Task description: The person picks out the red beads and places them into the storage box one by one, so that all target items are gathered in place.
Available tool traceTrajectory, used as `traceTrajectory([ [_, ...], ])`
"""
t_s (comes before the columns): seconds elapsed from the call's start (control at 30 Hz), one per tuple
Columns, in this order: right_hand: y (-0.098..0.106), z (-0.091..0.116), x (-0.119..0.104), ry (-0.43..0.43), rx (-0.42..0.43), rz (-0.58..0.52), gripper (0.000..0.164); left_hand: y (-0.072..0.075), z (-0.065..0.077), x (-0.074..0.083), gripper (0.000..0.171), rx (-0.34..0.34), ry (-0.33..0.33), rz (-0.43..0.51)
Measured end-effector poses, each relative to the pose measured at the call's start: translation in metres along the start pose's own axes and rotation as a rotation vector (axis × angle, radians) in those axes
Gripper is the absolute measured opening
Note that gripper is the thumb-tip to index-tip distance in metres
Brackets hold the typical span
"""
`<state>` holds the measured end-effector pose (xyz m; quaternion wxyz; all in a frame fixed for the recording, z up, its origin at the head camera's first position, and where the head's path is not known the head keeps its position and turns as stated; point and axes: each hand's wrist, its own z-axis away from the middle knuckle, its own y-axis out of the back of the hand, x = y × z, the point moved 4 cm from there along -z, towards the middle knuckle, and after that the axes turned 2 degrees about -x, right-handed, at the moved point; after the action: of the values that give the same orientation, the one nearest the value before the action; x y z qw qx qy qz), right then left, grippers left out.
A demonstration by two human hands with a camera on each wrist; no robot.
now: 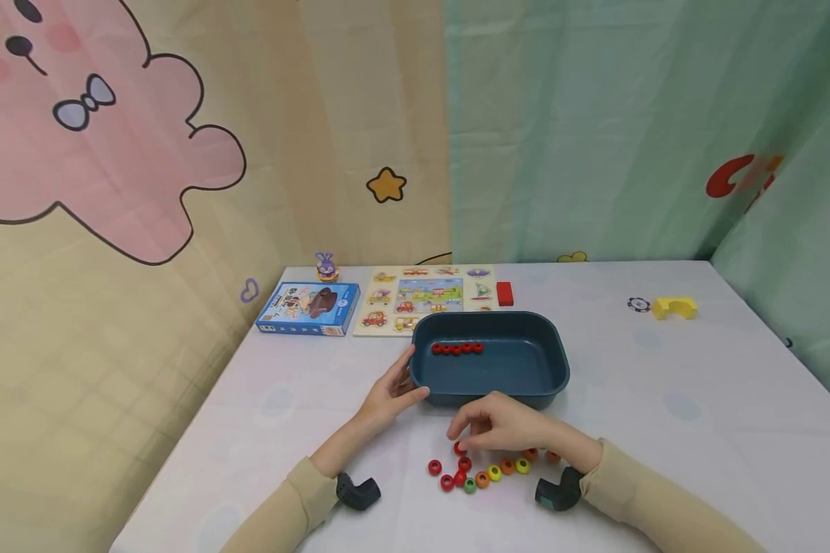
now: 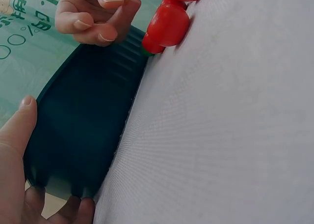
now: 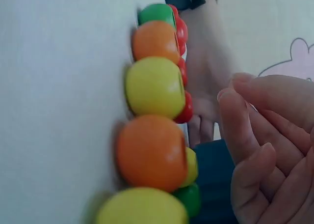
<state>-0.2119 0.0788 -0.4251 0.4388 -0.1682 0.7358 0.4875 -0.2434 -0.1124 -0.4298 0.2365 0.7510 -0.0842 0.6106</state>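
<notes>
My left hand [image 1: 386, 395] holds the left end of a dark blue plastic bin [image 1: 491, 401], thumb on the near wall and fingers around the end [image 2: 68, 211]. A row of several red beads [image 1: 456, 349] lies inside along the far left. In front of the bin, my right hand [image 1: 501, 422] hovers over loose beads with fingers loosely bent. Below its fingertips in the head view sits a red bead [image 1: 459, 448]. No bead shows between thumb and fingers in the right wrist view. Orange, yellow [image 3: 154, 86] and green beads lie in a line beneath this hand.
Behind the bin lie a wooden picture puzzle board [image 1: 380, 307], a blue box [image 1: 307, 309] and a red block [image 1: 504, 293]. A purple rabbit figure [image 1: 327, 267] stands at the back. To the right are a yellow arch block [image 1: 674, 308] and a round chip [image 1: 639, 305].
</notes>
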Motion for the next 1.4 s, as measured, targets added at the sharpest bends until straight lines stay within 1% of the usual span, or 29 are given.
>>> traceTrajectory([
  [0.27,-0.008,-0.001,0.009,-0.087,-0.001,0.021,0.021,-0.001,0.001,-0.001,0.074,-0.006,0.012,0.013],
  [0.43,-0.008,-0.002,0.01,-0.106,0.002,0.048,0.019,-0.001,0.0,-0.003,0.075,-0.001,0.012,0.022],
  [0.67,-0.008,-0.002,0.012,-0.096,-0.001,0.085,0.018,0.002,-0.004,-0.025,0.075,0.034,0.009,0.028],
  [0.77,-0.008,-0.003,0.013,-0.104,-0.01,0.099,0.018,0.001,-0.005,-0.028,0.075,0.055,0.008,0.017],
  [0.83,-0.008,-0.003,0.015,-0.108,-0.015,0.104,0.019,0.0,-0.003,-0.02,0.075,0.054,0.02,0.019],
  [1.0,-0.008,-0.002,0.016,-0.12,-0.018,0.124,0.018,0.0,-0.004,-0.022,0.075,0.067,0.05,0.019],
  [1.07,-0.008,-0.002,0.016,-0.122,-0.017,0.138,0.018,0.001,-0.005,-0.031,0.074,0.083,0.05,0.013],
  [1.1,-0.008,-0.002,0.015,-0.125,-0.017,0.141,0.017,0.001,-0.005,-0.031,0.074,0.085,0.053,0.012],
  [1.3,-0.007,-0.001,0.014,-0.124,-0.02,0.149,0.017,0.0,-0.005,-0.03,0.074,0.076,0.058,0.018],
  [1.4,-0.005,-0.001,0.013,-0.113,-0.031,0.15,0.018,-0.001,-0.004,-0.023,0.074,0.061,0.057,0.032],
])
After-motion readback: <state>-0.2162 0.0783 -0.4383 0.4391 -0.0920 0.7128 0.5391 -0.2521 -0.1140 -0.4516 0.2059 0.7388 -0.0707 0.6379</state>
